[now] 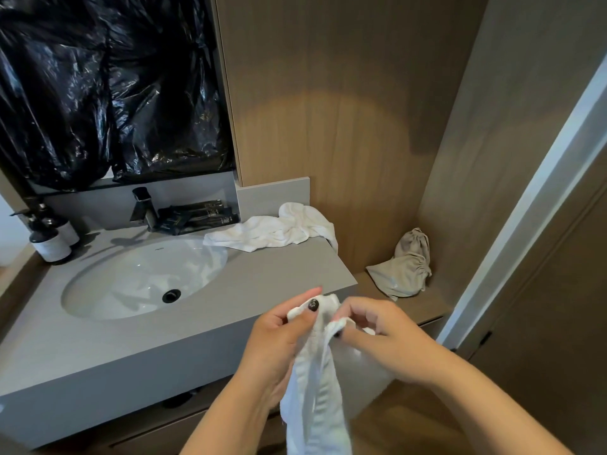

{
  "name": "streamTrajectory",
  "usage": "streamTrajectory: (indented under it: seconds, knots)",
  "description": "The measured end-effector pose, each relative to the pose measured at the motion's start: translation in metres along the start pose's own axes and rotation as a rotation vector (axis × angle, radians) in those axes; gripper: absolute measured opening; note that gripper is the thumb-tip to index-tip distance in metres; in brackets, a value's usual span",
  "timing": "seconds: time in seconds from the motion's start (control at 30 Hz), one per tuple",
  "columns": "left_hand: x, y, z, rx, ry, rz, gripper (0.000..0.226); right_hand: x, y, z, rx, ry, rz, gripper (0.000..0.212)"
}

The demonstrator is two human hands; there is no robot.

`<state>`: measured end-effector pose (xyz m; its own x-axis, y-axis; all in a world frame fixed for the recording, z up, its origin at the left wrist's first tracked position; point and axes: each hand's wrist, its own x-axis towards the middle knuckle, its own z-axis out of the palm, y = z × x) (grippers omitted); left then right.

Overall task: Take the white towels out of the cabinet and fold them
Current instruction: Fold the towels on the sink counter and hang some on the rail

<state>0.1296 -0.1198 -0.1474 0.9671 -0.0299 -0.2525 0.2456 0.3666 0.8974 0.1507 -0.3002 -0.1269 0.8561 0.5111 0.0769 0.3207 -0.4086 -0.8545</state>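
- I see my left hand in front of the sink, off its right side and lower in the view, out past the front edge of the bench.
- Its grip is curled round the top of a white towel, thumb pressed on the cloth, dark nail showing.
- My right hand sits just right of the left one, farther from the sink; its grip pinches a corner of the same towel between thumb and curled fingers.
- The towel hangs down from both hands, bunched into a long strip that runs out of the bottom of the view.
- A second towel, also white, lies crumpled on the bench just behind and right of the sink, one end draped over the bench's right edge.
- A dark tap stands behind the sink, with dark packets lying just right of it.
- Two pump bottles stand at the sink's back left.
- A black plastic sheet covers the wall space above the sink.
- A beige drawstring bag lies on a low wooden shelf, well to the right of the sink, against the wood-panelled wall.
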Motion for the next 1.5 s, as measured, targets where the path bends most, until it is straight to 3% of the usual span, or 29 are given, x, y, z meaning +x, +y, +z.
streamTrajectory:
  seconds: [0.07,0.17,0.3,0.4,0.53,0.77,1.03,1.17,1.33,1.5]
  knots:
    - [-0.002,0.001,0.007,-0.021,-0.034,-0.005,0.022,0.0,-0.006,0.0,0.105,0.015,-0.005,0.01]
    - [-0.002,0.004,0.007,-0.11,-0.021,0.012,0.041,0.002,-0.009,0.001,0.192,0.113,0.011,0.006]
    - [-0.004,0.008,0.002,-0.137,-0.038,0.035,0.027,0.003,-0.007,0.0,0.112,0.198,0.061,0.015]
    - [-0.006,0.01,0.0,0.015,-0.066,0.08,0.016,0.006,-0.008,-0.002,0.016,0.207,0.076,0.019]
    - [-0.011,0.014,-0.001,0.194,-0.087,0.145,0.031,0.008,-0.008,-0.003,-0.105,0.226,0.053,0.02]
    - [-0.017,0.019,-0.001,0.265,-0.14,0.196,0.024,0.009,-0.003,-0.004,-0.114,0.292,0.047,0.02]
    - [-0.004,0.01,0.017,0.239,0.128,0.239,0.017,0.014,0.015,0.019,-0.012,0.386,-0.015,0.024]
    - [0.017,0.02,0.021,0.274,0.185,0.326,0.023,0.013,0.04,0.036,-0.051,0.194,0.028,0.034]
    - [0.041,0.059,-0.004,0.295,0.33,0.461,0.031,0.0,0.086,0.024,-0.196,-0.134,0.232,0.045]
    - [0.048,0.088,-0.049,0.392,0.418,0.585,0.032,-0.009,0.121,-0.018,-0.35,-0.161,0.343,0.05]
